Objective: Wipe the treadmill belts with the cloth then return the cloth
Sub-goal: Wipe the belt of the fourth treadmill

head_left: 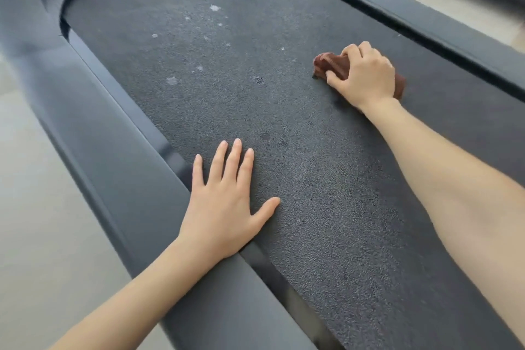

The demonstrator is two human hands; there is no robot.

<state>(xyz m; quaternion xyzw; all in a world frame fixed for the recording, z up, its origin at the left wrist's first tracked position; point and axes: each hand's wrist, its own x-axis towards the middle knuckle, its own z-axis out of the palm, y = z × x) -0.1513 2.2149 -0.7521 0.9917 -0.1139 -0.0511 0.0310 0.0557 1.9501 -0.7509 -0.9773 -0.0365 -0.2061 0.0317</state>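
Now right hand (366,77) gripping cloth (331,64) near belt's (326,193) right edge, left hand (224,202) flat, released.

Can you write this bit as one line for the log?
wiping | right hand presses cloth on belt | left hand flat on belt | pale spots left

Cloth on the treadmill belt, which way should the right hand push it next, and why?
Probably away and to the left: the right hand presses the brown cloth on the belt near its right edge, while pale spots show farther up and left. The left hand rests flat, bracing.
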